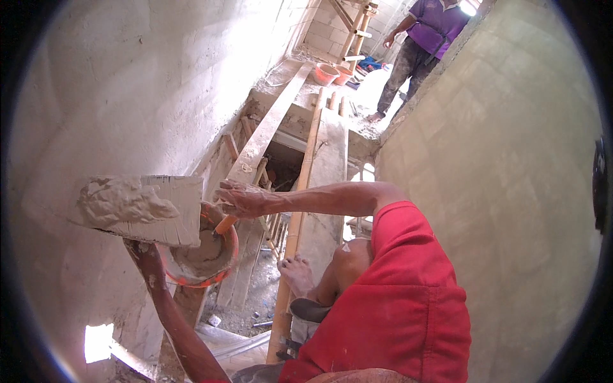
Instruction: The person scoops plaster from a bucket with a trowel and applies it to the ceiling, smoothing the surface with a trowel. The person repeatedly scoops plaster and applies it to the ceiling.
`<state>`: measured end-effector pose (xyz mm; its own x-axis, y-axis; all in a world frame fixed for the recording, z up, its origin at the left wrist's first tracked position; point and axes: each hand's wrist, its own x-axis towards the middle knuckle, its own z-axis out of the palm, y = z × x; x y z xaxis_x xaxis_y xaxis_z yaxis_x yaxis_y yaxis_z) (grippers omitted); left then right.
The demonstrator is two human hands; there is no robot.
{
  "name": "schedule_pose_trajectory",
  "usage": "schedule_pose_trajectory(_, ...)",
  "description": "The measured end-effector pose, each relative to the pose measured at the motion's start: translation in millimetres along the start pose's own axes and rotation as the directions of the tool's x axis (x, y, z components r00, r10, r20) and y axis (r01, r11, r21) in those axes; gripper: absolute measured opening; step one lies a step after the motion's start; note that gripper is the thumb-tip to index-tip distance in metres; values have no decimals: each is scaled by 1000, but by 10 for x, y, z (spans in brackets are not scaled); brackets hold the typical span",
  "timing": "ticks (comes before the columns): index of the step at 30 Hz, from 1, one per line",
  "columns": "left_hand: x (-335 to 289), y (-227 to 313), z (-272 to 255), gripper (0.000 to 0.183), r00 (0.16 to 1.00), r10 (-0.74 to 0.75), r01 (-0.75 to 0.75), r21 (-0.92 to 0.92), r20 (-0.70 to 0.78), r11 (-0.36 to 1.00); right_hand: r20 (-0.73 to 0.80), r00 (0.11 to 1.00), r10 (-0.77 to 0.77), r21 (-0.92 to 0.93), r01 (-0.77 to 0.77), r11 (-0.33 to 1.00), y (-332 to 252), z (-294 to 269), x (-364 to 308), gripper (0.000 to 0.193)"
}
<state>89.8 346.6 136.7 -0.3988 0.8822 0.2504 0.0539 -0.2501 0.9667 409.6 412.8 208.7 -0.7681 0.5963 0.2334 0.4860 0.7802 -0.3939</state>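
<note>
mortar heap (124, 203) is sitting loose on hawk board (167, 210) w/ left hand (145, 255) gripping underneath, right hand (239, 199) fingers wrapped round trowel handle (225, 225) in bucket (205, 255); any tilt probably dumping it.

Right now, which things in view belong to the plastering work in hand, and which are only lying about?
In use:
- left hand holding the flat board up
- lump of wet mortar on the board
- right hand on the orange-handled tool
- orange mortar bucket
- wall being plastered

Lying about:
- two orange tubs
- wooden plank
- bamboo pole
</note>
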Motion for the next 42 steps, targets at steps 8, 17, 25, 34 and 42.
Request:
schedule_pose_trajectory(8,11,60,77,54,986,131,-130,14,-102,991,-97,930,-354,-234,324,916,-400,-193,82,25)
schedule_pose_trajectory(17,-26,175,253,49,970,228,-206,221,-80,953,-41,771,-636,-326,591,738,-827,-208,100,47)
schedule_pose_trajectory(25,-96,560,445,38,996,64,-77,-232,-62,970,88,913,-399,-397,399,826,-900,-88,196,52)
schedule_pose_trajectory(34,-117,613,471,40,983,181,-156,353,-40,923,12,912,-410,-460,369,808,-835,-103,227,55)
schedule_pose_trajectory(42,-397,-71,370,34,981,-158,190,697,-110,692,69,940,-335,-361,337,870,-885,8,201,54)
